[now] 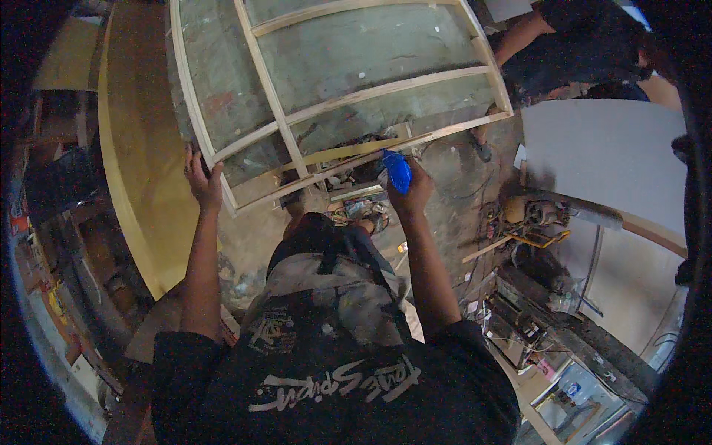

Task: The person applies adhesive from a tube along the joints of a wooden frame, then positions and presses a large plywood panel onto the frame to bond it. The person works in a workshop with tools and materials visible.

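Observation:
A pale wooden frame of thin slats with crossbars lies on a worn greenish tabletop. My left hand grips the frame's outer slat near its near left corner, thumb and fingers on either side of the wood. My right hand is closed round a crumpled, shiny blue plastic pouch. The pouch's upper end is close to the frame's near slat; whether it touches the wood I cannot tell. What is inside the pouch is hidden.
A long yellow board stands along the left. Another person's arm reaches in at the upper right, beside a large white panel. A motor-like machine and a cluttered toolbox area lie at the right.

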